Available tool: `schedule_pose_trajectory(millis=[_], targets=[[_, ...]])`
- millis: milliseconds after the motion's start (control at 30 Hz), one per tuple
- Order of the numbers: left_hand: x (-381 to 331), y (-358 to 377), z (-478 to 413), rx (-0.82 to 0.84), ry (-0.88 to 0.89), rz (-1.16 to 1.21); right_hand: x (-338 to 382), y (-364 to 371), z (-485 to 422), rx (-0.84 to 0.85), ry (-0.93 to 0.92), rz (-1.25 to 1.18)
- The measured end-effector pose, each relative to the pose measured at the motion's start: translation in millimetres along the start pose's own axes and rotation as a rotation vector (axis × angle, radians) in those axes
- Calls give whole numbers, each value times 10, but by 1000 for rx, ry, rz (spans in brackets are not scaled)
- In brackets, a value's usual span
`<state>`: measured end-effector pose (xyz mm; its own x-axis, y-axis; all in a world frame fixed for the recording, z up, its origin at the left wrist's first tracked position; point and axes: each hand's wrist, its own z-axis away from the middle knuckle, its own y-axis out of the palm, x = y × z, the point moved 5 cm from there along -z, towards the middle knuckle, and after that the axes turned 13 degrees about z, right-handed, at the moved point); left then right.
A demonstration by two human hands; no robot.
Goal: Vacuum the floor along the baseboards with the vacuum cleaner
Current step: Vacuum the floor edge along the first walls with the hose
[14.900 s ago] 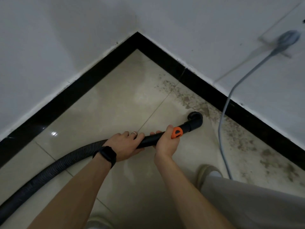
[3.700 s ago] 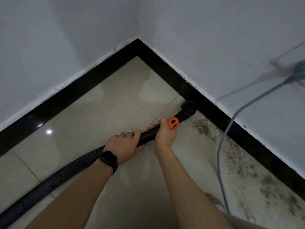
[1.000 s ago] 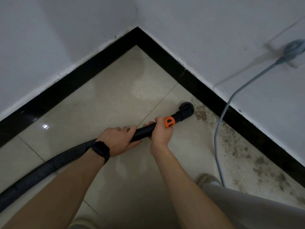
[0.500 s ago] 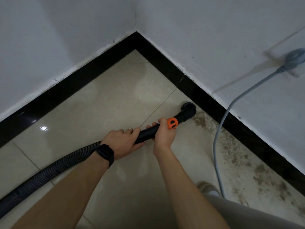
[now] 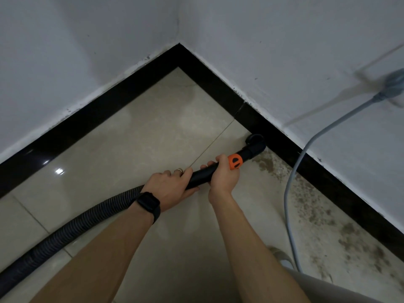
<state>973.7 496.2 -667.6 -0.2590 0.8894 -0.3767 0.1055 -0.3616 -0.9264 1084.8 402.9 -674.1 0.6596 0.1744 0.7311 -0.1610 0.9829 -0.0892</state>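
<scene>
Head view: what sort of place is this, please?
Likely a corner of an indoor room: two white walls meet above a black baseboard, the tile floor is glossy but dirty along one side, and a grey cord runs up one wall.

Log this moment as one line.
left hand grips black vacuum tube | right hand grips it by orange collar | black elbow nozzle on beige tile floor, beside black baseboard | grey-brown dirt patches to its right

Black hose [image 5: 72,226]: cut off by the bottom left edge. Bits of it hidden under the left hand [image 5: 171,189] and the right hand [image 5: 223,178]. Far right of the hose, a grey plug [image 5: 393,83], blurry, cut by the edge. Below the hose's tip, a shoe [image 5: 281,256], half hidden behind a leg [image 5: 328,289].
</scene>
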Motion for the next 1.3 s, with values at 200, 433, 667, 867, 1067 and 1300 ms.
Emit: schedule_pose_trajectory(millis=[200,433,667,867,1067,1300], targets=[[231,-164,35,57,-210,58,105,360,39,70,-6,67],[224,-245,98,178,-259,96,74,405,91,11,-6,160],[159,-197,372,172,-106,42,-265,113,339,-57,61,64],[161,-117,588,77,127,13,-558,-39,531,-62,108,-56],[119,-140,597,87,113,-8,-531,-60,550,-58,91,-73],[-3,-122,443,163,35,-30,-361,-117,458,-87,65,-83]])
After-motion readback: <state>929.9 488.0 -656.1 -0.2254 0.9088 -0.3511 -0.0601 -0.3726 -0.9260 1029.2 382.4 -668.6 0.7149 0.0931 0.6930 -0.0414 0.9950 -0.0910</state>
